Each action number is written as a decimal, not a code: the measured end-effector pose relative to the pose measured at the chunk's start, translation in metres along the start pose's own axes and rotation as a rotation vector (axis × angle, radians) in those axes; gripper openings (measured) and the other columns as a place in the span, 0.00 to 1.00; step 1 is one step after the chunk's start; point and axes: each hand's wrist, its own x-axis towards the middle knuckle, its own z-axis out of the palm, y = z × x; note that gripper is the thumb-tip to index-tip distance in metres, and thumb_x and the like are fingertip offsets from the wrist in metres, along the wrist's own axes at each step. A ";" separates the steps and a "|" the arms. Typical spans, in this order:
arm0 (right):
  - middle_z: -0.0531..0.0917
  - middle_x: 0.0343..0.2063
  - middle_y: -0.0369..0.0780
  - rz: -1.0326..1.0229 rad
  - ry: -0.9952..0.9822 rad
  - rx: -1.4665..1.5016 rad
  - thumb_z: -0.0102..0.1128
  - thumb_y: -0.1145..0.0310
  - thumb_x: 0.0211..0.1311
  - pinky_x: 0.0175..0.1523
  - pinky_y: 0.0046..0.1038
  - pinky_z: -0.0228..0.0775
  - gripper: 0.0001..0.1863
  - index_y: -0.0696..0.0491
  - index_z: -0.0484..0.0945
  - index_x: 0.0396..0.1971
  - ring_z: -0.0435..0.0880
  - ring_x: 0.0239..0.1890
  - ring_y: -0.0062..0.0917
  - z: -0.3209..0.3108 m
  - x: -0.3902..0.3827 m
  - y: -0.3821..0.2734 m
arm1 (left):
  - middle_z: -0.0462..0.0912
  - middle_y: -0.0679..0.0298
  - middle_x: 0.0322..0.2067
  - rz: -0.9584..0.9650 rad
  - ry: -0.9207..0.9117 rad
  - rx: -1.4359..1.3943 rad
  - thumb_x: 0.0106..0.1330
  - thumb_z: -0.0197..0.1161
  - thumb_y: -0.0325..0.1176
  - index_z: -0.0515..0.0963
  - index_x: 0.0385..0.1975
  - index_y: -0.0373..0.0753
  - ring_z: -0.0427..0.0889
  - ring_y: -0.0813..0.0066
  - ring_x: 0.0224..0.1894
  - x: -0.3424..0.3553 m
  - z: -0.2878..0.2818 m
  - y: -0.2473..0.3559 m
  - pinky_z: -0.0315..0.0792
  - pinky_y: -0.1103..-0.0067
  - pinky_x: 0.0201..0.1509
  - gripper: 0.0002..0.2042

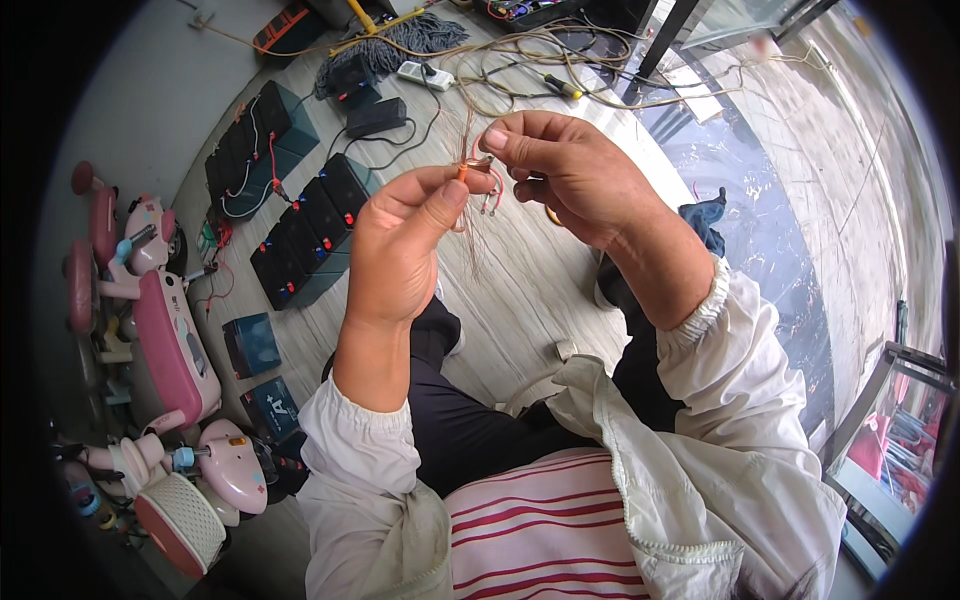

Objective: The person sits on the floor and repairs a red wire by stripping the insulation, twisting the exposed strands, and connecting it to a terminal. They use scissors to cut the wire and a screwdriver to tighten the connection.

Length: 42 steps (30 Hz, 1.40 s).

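To the left on the floor, a pink scooter (170, 340) and rows of black batteries (300, 225). At centre, left hand (400, 250) pinching an orange-sleeved wire end (463, 172) between thumb and fingers, thin bare strands (472, 235) dangling below. Right hand (565, 175) pinching the same wire end from the other side, held up above the lap.

1. Rows of black batteries (300, 225) sit left on the wooden floor.
2. A pink scooter (165, 330) lies far left.
3. A grey mop (400, 40) and tangled cables (540, 60) at the far end.

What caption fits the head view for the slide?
Both hands, left hand and right hand, pinch thin copper wire strands above black batteries on the floor.
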 end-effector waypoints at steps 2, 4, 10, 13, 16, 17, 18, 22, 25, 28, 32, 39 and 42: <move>0.77 0.25 0.30 -0.001 -0.012 0.041 0.61 0.65 0.59 0.29 0.17 0.60 0.09 0.54 0.79 0.32 0.68 0.24 0.12 -0.002 0.002 0.003 | 0.83 0.58 0.37 -0.033 -0.046 -0.128 0.66 0.56 0.30 0.78 0.40 0.31 0.80 0.75 0.42 -0.001 0.002 -0.001 0.70 0.81 0.49 0.10; 0.77 0.24 0.30 -0.005 -0.012 0.076 0.62 0.64 0.59 0.29 0.17 0.60 0.09 0.55 0.79 0.33 0.68 0.24 0.12 -0.003 0.002 0.005 | 0.82 0.57 0.38 -0.047 -0.095 -0.221 0.67 0.55 0.30 0.77 0.40 0.30 0.80 0.72 0.43 -0.001 0.004 -0.001 0.71 0.77 0.52 0.10; 0.76 0.23 0.30 -0.060 0.013 0.108 0.62 0.63 0.59 0.30 0.17 0.61 0.11 0.56 0.79 0.34 0.68 0.23 0.13 0.001 0.000 0.001 | 0.82 0.55 0.39 -0.031 -0.144 -0.269 0.67 0.55 0.30 0.77 0.40 0.30 0.81 0.68 0.44 -0.001 0.003 -0.003 0.71 0.74 0.54 0.10; 0.78 0.24 0.31 -0.056 -0.028 0.127 0.62 0.63 0.60 0.30 0.17 0.63 0.13 0.58 0.80 0.38 0.70 0.24 0.13 0.001 -0.002 0.001 | 0.82 0.56 0.38 -0.029 -0.135 -0.274 0.67 0.55 0.30 0.77 0.40 0.30 0.81 0.68 0.44 0.000 0.003 -0.002 0.71 0.74 0.54 0.10; 0.81 0.27 0.35 -0.027 -0.078 0.113 0.60 0.63 0.61 0.33 0.17 0.67 0.16 0.60 0.79 0.41 0.74 0.26 0.14 0.003 -0.005 0.002 | 0.82 0.56 0.38 -0.029 -0.116 -0.288 0.67 0.55 0.31 0.77 0.40 0.31 0.81 0.69 0.43 -0.001 0.002 -0.002 0.71 0.75 0.53 0.10; 0.82 0.29 0.37 -0.020 -0.080 0.103 0.60 0.63 0.61 0.34 0.17 0.69 0.17 0.61 0.79 0.42 0.75 0.26 0.15 0.006 -0.008 0.000 | 0.82 0.56 0.38 -0.032 -0.107 -0.290 0.67 0.55 0.31 0.77 0.40 0.31 0.81 0.69 0.43 0.000 0.002 -0.001 0.71 0.75 0.53 0.10; 0.83 0.30 0.38 -0.012 -0.083 0.093 0.59 0.63 0.61 0.35 0.18 0.70 0.17 0.61 0.79 0.43 0.77 0.27 0.16 0.007 -0.009 -0.001 | 0.82 0.56 0.37 -0.035 -0.097 -0.292 0.67 0.55 0.31 0.77 0.40 0.31 0.81 0.69 0.42 -0.001 0.001 -0.002 0.71 0.75 0.53 0.10; 0.84 0.30 0.40 -0.011 -0.155 0.036 0.59 0.63 0.61 0.37 0.19 0.72 0.17 0.62 0.79 0.43 0.79 0.28 0.17 0.003 -0.009 -0.003 | 0.82 0.55 0.36 -0.138 -0.180 -0.293 0.67 0.55 0.31 0.77 0.40 0.31 0.81 0.68 0.42 -0.001 -0.002 -0.002 0.72 0.74 0.52 0.10; 0.83 0.30 0.39 -0.016 -0.205 -0.002 0.60 0.63 0.61 0.35 0.19 0.71 0.17 0.61 0.79 0.43 0.78 0.27 0.17 0.000 -0.008 -0.003 | 0.82 0.55 0.36 -0.187 -0.187 -0.311 0.66 0.55 0.31 0.77 0.39 0.30 0.81 0.68 0.41 -0.003 0.000 0.001 0.72 0.73 0.50 0.10; 0.83 0.29 0.38 -0.034 -0.233 -0.033 0.59 0.64 0.61 0.36 0.19 0.71 0.17 0.62 0.78 0.43 0.78 0.28 0.17 -0.002 -0.008 -0.004 | 0.82 0.54 0.36 -0.197 -0.202 -0.298 0.66 0.56 0.30 0.77 0.39 0.30 0.81 0.67 0.40 -0.004 -0.001 0.002 0.73 0.73 0.50 0.10; 0.81 0.29 0.37 -0.022 -0.251 -0.038 0.57 0.66 0.63 0.40 0.20 0.73 0.14 0.62 0.76 0.41 0.79 0.30 0.18 -0.003 -0.008 -0.006 | 0.82 0.54 0.36 -0.212 -0.253 -0.281 0.67 0.55 0.30 0.77 0.39 0.30 0.81 0.67 0.41 -0.005 -0.004 0.002 0.73 0.73 0.50 0.10; 0.80 0.30 0.37 -0.069 -0.207 -0.017 0.59 0.67 0.62 0.38 0.18 0.72 0.11 0.60 0.78 0.36 0.78 0.29 0.16 -0.007 -0.004 -0.006 | 0.81 0.56 0.38 -0.231 -0.147 -0.344 0.67 0.55 0.30 0.76 0.40 0.30 0.81 0.67 0.43 -0.005 -0.002 0.002 0.73 0.73 0.52 0.10; 0.81 0.30 0.37 -0.059 -0.182 -0.034 0.59 0.67 0.62 0.37 0.17 0.71 0.11 0.60 0.78 0.37 0.77 0.29 0.16 -0.006 -0.005 -0.008 | 0.80 0.57 0.40 -0.207 -0.120 -0.404 0.67 0.55 0.30 0.76 0.43 0.31 0.80 0.68 0.43 -0.004 -0.005 -0.001 0.72 0.73 0.53 0.10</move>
